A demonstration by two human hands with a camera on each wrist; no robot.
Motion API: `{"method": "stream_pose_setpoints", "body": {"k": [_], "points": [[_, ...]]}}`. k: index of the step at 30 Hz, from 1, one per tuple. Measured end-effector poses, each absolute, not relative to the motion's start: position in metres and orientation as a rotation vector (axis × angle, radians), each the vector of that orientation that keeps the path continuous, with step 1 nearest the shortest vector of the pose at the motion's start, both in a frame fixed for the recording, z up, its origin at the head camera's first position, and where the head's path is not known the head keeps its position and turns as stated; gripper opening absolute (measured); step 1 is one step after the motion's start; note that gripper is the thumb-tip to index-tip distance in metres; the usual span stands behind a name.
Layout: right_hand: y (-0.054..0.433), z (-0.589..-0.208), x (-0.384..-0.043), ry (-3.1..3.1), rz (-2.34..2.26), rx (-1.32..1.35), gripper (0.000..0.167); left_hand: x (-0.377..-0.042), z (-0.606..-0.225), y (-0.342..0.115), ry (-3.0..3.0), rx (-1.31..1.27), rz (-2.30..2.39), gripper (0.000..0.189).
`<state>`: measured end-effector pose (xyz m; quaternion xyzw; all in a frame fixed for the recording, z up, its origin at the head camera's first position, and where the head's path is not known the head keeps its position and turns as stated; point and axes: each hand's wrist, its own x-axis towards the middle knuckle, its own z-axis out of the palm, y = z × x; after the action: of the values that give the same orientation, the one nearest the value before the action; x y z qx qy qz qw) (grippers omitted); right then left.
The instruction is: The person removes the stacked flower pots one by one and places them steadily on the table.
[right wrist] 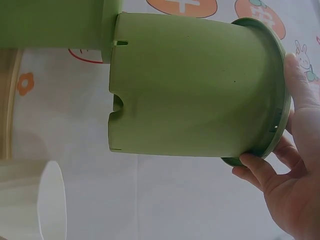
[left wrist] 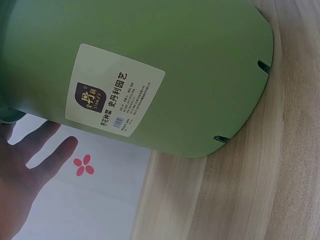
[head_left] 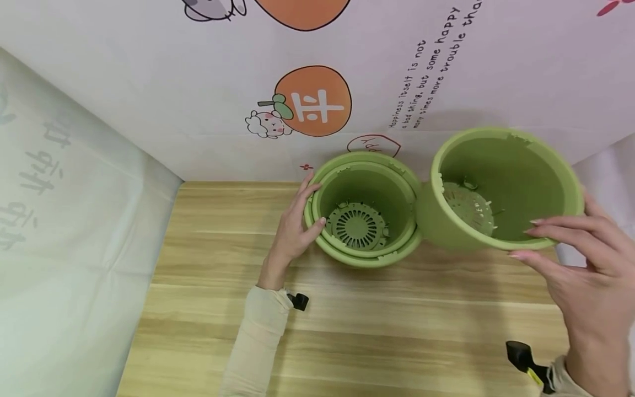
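Note:
Two green plastic flowerpots (head_left: 364, 262), nested one in the other, stand upright on the wooden table, with a slotted round base inside. My left hand (head_left: 295, 223) grips their left rim, thumb over the edge. In the left wrist view a white label (left wrist: 115, 90) shows on the pot's side, with the left hand (left wrist: 17, 180) by the rim. A further green flowerpot (head_left: 439, 223) is raised and tilted right of the stack, its lower side against the stack's rim. My right hand (head_left: 595, 270) pinches its rim, fingers inside and thumb outside. The right wrist view shows its notched bottom.
A printed white cloth (head_left: 198, 110) with orange drawings and lettering hangs right behind the pots. Pale cloth (head_left: 74, 220) covers the left side. The wooden table (head_left: 347, 331) extends in front. A white container (right wrist: 30, 200) appears at the lower left of the right wrist view.

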<state>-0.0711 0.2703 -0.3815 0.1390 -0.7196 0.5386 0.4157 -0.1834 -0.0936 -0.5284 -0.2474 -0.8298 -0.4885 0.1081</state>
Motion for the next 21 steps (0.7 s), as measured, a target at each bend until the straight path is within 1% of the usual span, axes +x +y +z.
{"method": "stream_pose_setpoints", "body": {"k": [11, 21], "points": [[0.276, -0.380, -0.062, -1.890, 1.334, 0.238, 0.057, -0.183, -0.527, -0.092, -2.449, -0.716, -1.444, 0.072], [0.283, -0.383, -0.063, -1.880, 1.297, 0.230, 0.060, -0.184, -0.529, -0.093, -2.448, -0.720, -1.443, 0.072]]}}
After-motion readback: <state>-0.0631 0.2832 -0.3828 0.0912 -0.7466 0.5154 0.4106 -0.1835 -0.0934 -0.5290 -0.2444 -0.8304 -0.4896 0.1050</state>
